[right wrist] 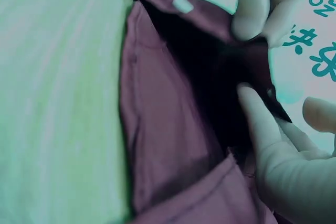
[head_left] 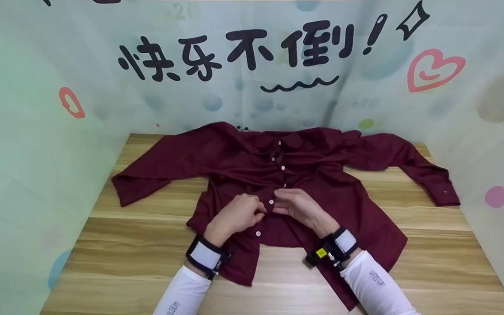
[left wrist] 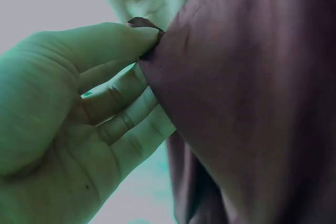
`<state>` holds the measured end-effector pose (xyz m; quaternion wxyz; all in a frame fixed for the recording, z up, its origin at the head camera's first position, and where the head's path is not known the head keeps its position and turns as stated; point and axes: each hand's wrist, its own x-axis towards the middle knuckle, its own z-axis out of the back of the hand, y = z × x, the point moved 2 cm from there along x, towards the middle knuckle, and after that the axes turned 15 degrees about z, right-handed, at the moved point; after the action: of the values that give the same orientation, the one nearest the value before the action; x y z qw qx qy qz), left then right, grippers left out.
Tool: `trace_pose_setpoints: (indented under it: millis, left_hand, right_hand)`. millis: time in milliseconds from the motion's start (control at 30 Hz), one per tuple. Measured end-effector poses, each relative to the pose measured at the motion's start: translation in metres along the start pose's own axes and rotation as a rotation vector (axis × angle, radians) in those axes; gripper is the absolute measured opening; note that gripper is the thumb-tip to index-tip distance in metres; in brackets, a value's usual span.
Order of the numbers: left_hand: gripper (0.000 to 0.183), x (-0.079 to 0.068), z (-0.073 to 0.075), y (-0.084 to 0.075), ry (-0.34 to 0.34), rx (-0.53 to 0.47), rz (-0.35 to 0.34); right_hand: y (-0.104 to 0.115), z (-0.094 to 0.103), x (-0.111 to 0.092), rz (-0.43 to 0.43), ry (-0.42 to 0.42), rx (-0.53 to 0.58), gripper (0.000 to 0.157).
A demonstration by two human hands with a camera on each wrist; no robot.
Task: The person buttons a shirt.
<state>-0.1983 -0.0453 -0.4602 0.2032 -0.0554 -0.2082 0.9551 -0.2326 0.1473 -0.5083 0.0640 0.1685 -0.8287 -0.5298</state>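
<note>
A dark red button-up shirt (head_left: 230,153) lies spread on the wooden table, its collar toward the back wall and its front partly open. My left hand (head_left: 241,214) pinches the front edge near a white button (head_left: 271,202); in the left wrist view, thumb and forefinger grip the cloth. Opposite it, my right hand (head_left: 298,208) holds the placket between thumb and fingers, the thumb (right wrist: 257,111) lying on the dark inner side. Another white button (head_left: 258,233) shows lower down on the left front panel. The buttonhole cannot be made out.
Both sleeves stretch sideways over the wooden table (head_left: 147,245), the right cuff (head_left: 446,194) close to the table's side edge. A printed cloth backdrop (head_left: 243,96) rises behind and at both sides. A black wrist strap with a camera (head_left: 330,249) sits on my right wrist.
</note>
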Motion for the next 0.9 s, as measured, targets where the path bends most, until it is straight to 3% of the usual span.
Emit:
trace_pose_setpoints:
  millis: [200,600,733,900]
  left_hand:
    - [0.016,0.003,-0.009,0.002,0.025,0.001,0.024]
    - [0.012,0.008,0.002,0.000,0.068,-0.093,0.014]
    - [0.013,0.013,0.009,0.000,0.033,-0.126,0.056]
    - [0.019,0.019,0.010,0.002,-0.079,-0.159,0.162]
  right_hand:
    - [-0.001,-0.001,0.001,0.050,0.014,-0.071,0.023]
    - [0.002,-0.002,-0.002,0.049,-0.067,-0.206,0.017]
    - [0.003,-0.001,-0.001,0.051,-0.071,-0.223,0.011]
    - [0.003,0.000,-0.001,0.059,-0.087,-0.219,0.007]
